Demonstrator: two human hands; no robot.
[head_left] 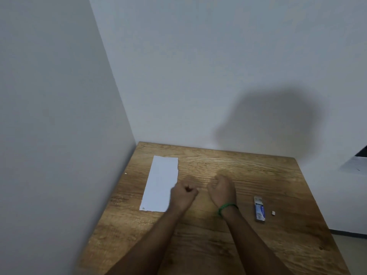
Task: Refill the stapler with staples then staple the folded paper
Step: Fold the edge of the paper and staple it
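A folded white paper (161, 184) lies lengthwise on the left part of the wooden table (258, 175). My left hand (183, 193) is a closed fist over the table, its edge overlapping the paper's right side; nothing shows in it. My right hand (222, 190), with a green band on the wrist, hovers just right of it, fingers curled away from the camera, so whatever is inside the palm is hidden. A small blue-and-white staple box (259, 209) lies to the right of that hand, one end open. No stapler is visible.
A tiny white piece (273, 212) lies just right of the staple box. White walls close the table on the left and at the back. The table's right edge drops to the floor. A dark object (362, 151) pokes in at the far right.
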